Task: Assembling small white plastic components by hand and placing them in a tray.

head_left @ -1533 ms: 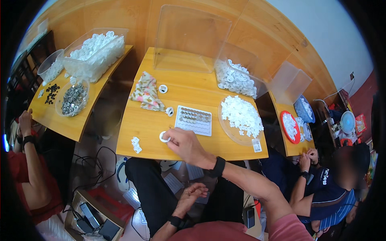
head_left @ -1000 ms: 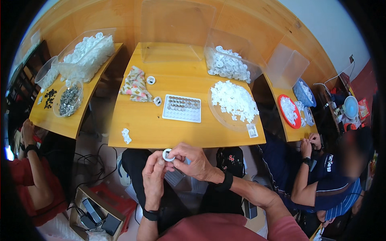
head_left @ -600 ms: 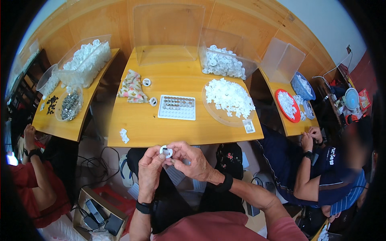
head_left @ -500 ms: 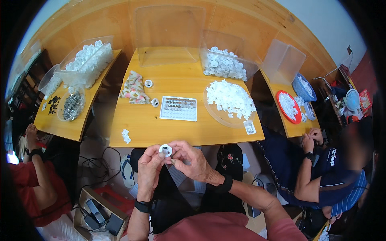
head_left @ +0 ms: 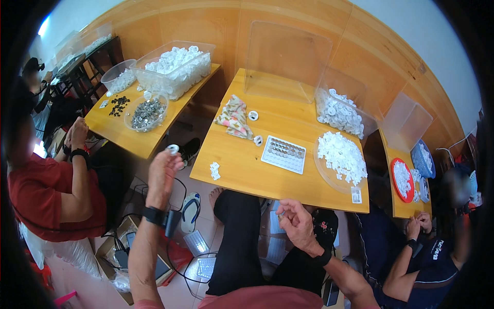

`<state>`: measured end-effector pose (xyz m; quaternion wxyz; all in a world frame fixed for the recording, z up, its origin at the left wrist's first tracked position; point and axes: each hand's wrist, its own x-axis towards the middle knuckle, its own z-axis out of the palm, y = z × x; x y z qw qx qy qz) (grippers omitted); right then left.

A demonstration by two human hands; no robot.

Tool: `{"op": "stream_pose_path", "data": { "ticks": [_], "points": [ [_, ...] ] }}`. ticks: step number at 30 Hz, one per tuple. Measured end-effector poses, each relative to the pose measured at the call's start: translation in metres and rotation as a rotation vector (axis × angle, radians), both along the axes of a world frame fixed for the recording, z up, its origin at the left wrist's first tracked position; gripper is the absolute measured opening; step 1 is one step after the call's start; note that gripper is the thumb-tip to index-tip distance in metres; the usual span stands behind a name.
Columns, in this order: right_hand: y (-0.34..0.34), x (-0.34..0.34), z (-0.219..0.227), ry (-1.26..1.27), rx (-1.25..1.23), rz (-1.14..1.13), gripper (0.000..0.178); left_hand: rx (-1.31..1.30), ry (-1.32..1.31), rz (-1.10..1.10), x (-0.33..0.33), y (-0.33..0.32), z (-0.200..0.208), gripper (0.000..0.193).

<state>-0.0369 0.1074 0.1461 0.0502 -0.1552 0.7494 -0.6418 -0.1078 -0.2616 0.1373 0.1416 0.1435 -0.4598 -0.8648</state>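
Observation:
My left hand (head_left: 163, 172) is raised off the left side of my table, its fingertips pinched on a small round white plastic part (head_left: 173, 149). Below the table's front edge, my right hand (head_left: 297, 225) has its fingers curled together; anything in them is too small to make out. On the table lies a white tray (head_left: 292, 168) with rows of round metal button cells (head_left: 287, 148) in its far part. Two more round white parts (head_left: 252, 115) rest near a flowered cloth (head_left: 235, 116). Some small white pieces (head_left: 214, 170) lie at the front left corner.
A shallow round dish (head_left: 323, 175) heaped with white pieces stands at the right, before a clear bin (head_left: 339, 113) of round white parts. On the left table is a bowl of metal pieces (head_left: 147, 114). Co-workers sit on both sides. Cables (head_left: 177, 206) and a slipper (head_left: 191, 211) lie below.
My hands were together in front of the table around the round white part. They have parted: the left carried it up and left, the right moved right. The view has turned left.

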Motion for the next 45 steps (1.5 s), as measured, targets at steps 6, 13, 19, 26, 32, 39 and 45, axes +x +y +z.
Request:
{"op": "stream_pose_path", "data": {
  "ticks": [6, 13, 19, 26, 32, 39, 45],
  "points": [
    [0.000, 0.013, -0.008, -0.130, -0.054, 0.018, 0.032, -0.767, -0.017, 0.220, -0.030, -0.072, -0.004, 0.017],
    [0.011, 0.017, -0.017, -0.142, -0.052, 0.054, 0.030, -1.242, 0.019, 0.424, -0.056, -0.122, -0.019, 0.017],
    [0.012, 0.016, -0.015, -0.156, -0.063, 0.034, 0.027, -1.322, 0.047, 0.418, -0.066, -0.105, -0.007, 0.016],
    [0.004, -0.014, 0.007, -0.056, 0.006, 0.069, 0.025, -1.432, 0.064, 0.428, -0.063, -0.101, 0.000, 0.016],
    [0.008, -0.063, 0.008, -0.028, 0.117, -0.083, 0.021, -1.521, 0.113, 0.439, -0.048, -0.090, 0.002, 0.016],
    [-0.003, -0.137, 0.035, 0.177, 0.238, -0.147, 0.016, -1.308, 0.115, 0.344, -0.023, -0.050, 0.019, 0.017],
    [-0.031, -0.205, 0.034, 0.476, 0.406, -0.099, 0.023, -0.433, 0.012, -0.621, 0.032, 0.124, 0.046, 0.010]
  ]
}}
